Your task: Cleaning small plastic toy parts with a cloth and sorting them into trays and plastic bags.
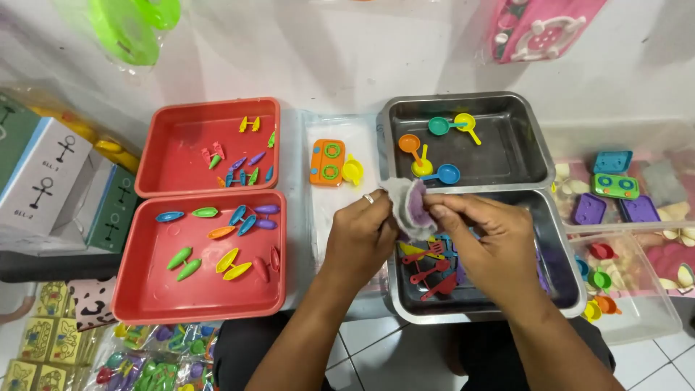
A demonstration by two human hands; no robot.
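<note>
Purple toy plate [414,206] (clear-bagged) above utensil-filled steel tray [565,308].

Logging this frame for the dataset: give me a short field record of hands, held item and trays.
left hand: grips a small clear bag
right hand: pinches the same bag's other edge
held item: clear bag with a purple piece inside
under hands: near steel tray, red and yellow toy utensils
far steel tray: toy frying pans
red trays: small coloured toy pieces
between trays: orange toy stove
</note>
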